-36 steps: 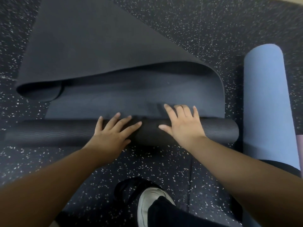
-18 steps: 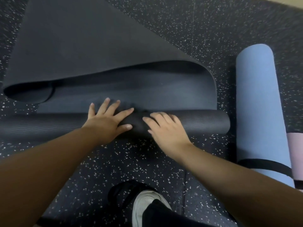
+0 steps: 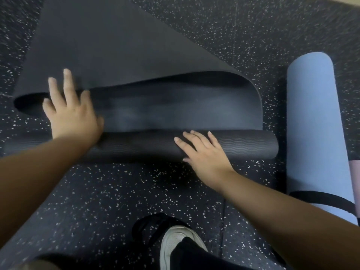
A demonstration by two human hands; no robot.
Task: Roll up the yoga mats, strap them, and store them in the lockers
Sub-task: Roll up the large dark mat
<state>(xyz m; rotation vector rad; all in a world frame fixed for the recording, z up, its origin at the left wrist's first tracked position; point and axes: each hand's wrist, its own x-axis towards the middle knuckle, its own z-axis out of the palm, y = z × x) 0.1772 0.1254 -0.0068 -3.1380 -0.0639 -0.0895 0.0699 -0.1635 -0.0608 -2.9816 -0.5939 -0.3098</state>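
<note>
A black yoga mat (image 3: 136,55) lay on the dark speckled floor (image 3: 253,36), partly rolled: its near end formed a tight ribbed roll (image 3: 243,146) lying crosswise in front of the person, while the loose remainder folded back over itself in a raised hump just beyond the roll and stretched away toward the top of the view. The right hand (image 3: 204,154) rested flat on top of the roll, right of its middle, fingers straight and slightly spread, gripping nothing. The left hand (image 3: 72,114) was blurred; it reached past the roll with fingers extended and splayed, the fingertips lying on the folded edge of the loose sheet, and it seemed to press rather than clasp. To the right of the roll's end, close by but apart, lay a rolled blue mat (image 3: 313,123) running lengthwise away from the person, with a black strap (image 3: 321,197) around its near part. A sliver of a pink mat (image 3: 355,182) showed beside it at the frame edge. A white shoe (image 3: 175,244) and a dark trouser leg (image 3: 194,256) sat at the bottom
</note>
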